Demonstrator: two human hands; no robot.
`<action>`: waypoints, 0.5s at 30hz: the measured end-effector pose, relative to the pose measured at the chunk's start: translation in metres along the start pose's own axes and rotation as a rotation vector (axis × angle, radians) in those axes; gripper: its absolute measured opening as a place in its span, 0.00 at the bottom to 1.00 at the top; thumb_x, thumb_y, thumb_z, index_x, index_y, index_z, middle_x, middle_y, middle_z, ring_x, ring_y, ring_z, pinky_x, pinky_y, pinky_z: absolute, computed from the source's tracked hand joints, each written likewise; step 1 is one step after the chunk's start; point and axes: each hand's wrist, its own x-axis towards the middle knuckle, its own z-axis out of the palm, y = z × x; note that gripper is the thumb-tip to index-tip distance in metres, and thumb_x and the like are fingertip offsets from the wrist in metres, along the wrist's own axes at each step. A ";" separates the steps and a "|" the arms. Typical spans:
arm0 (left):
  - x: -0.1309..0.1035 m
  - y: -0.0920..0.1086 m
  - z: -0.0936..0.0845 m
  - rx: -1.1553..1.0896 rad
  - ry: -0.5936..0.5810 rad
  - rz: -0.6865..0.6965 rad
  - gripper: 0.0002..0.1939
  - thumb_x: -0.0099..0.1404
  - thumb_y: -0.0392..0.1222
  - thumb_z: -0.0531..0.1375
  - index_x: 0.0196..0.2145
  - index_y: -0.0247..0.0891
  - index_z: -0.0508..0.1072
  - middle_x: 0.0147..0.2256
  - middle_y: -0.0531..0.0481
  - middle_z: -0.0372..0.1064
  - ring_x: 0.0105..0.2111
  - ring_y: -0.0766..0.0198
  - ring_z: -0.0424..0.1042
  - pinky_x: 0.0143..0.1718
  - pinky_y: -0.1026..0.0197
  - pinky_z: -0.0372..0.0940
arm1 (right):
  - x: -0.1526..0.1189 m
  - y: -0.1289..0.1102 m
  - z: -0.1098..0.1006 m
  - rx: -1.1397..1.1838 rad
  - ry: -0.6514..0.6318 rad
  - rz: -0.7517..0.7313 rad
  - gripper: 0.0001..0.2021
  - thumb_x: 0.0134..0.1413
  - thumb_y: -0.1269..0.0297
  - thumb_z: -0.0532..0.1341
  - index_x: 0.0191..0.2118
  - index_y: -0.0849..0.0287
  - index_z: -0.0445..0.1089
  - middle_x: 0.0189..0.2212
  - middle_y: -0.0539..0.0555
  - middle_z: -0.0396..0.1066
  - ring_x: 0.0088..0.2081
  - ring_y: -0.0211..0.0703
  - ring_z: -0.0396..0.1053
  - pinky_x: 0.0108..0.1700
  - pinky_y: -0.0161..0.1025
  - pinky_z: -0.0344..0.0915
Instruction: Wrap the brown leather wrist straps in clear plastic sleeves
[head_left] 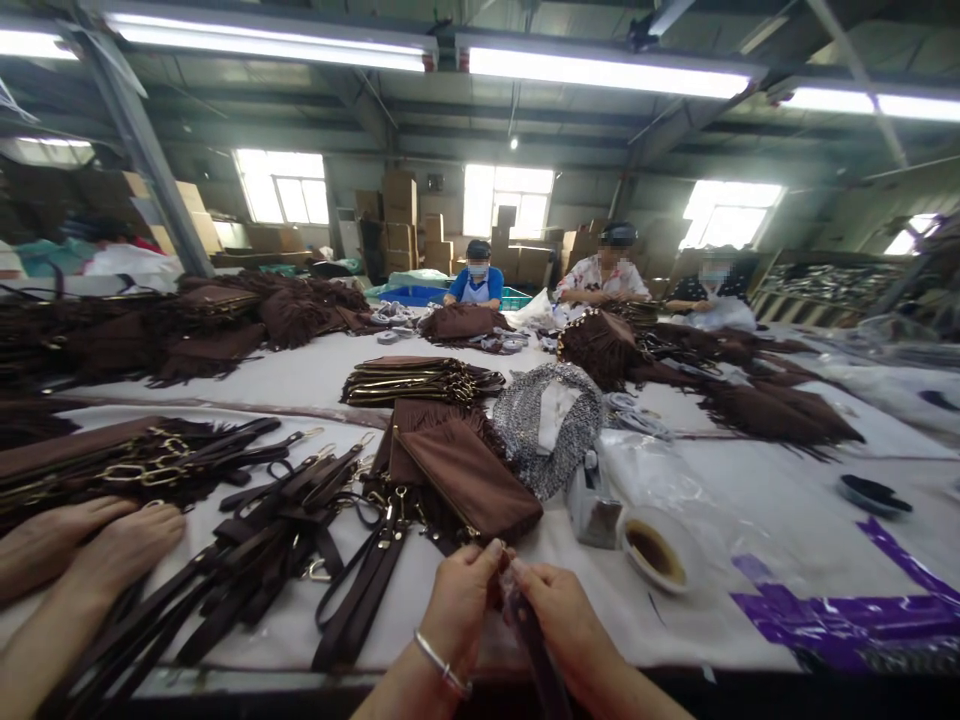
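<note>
My left hand [459, 592], with a silver bangle at the wrist, is closed in a pinch at the upper end of a dark brown strap [534, 645]. My right hand [559, 600] grips the same strap just below, and its free length hangs over the table's front edge. The small part between my fingertips is mostly hidden. Directly beyond my hands lies a brown zipped pouch [472, 475], on top of more fringed pouches. Brown wrist straps [367, 580] with gold clasps spread out to the left of my left hand.
A co-worker's hands [124, 545] rest at the left by chained pouches [90, 460]. To my right stand a metal tape dispenser [594, 505], a bowl of brown liquid [656, 550] and purple plastic [825, 620]. Grey speckled fabric [517, 430] and stacked pouches [416, 380] lie farther back.
</note>
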 end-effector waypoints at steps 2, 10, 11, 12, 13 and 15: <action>0.001 -0.003 0.000 0.014 0.006 0.029 0.19 0.48 0.51 0.71 0.25 0.32 0.72 0.24 0.48 0.72 0.24 0.65 0.69 0.27 0.62 0.65 | 0.010 -0.004 0.005 0.033 0.020 -0.021 0.29 0.42 0.35 0.62 0.22 0.62 0.65 0.14 0.48 0.63 0.16 0.33 0.57 0.19 0.33 0.52; -0.004 0.001 -0.020 0.128 -0.121 0.030 0.21 0.50 0.56 0.68 0.29 0.32 0.75 0.28 0.47 0.74 0.29 0.61 0.71 0.31 0.60 0.66 | 0.017 0.008 0.007 0.238 -0.066 0.056 0.27 0.42 0.38 0.65 0.26 0.62 0.65 0.15 0.46 0.62 0.15 0.32 0.57 0.18 0.33 0.55; -0.005 0.001 -0.024 0.182 -0.141 0.056 0.20 0.51 0.55 0.67 0.29 0.32 0.76 0.28 0.46 0.74 0.30 0.60 0.71 0.32 0.60 0.66 | 0.016 0.009 0.006 0.236 -0.068 0.063 0.27 0.42 0.38 0.65 0.26 0.62 0.65 0.14 0.46 0.61 0.15 0.32 0.57 0.18 0.32 0.55; -0.005 0.001 -0.028 0.234 -0.155 0.081 0.20 0.52 0.55 0.67 0.30 0.32 0.77 0.29 0.46 0.75 0.30 0.60 0.71 0.33 0.60 0.66 | 0.016 0.010 0.005 0.234 -0.066 0.069 0.27 0.41 0.38 0.65 0.26 0.62 0.65 0.14 0.46 0.62 0.15 0.32 0.57 0.18 0.32 0.55; -0.006 0.001 -0.031 0.281 -0.163 0.101 0.20 0.52 0.54 0.66 0.31 0.32 0.77 0.30 0.45 0.75 0.30 0.59 0.72 0.33 0.60 0.65 | 0.015 0.010 0.005 0.232 -0.062 0.071 0.27 0.41 0.38 0.65 0.26 0.63 0.66 0.14 0.46 0.62 0.15 0.32 0.58 0.18 0.32 0.55; -0.007 0.000 -0.035 0.367 -0.169 0.139 0.18 0.54 0.52 0.65 0.33 0.33 0.78 0.31 0.45 0.76 0.31 0.59 0.72 0.33 0.60 0.65 | 0.016 0.009 0.006 0.220 -0.043 0.071 0.28 0.41 0.37 0.64 0.26 0.63 0.66 0.15 0.47 0.63 0.15 0.33 0.59 0.18 0.33 0.56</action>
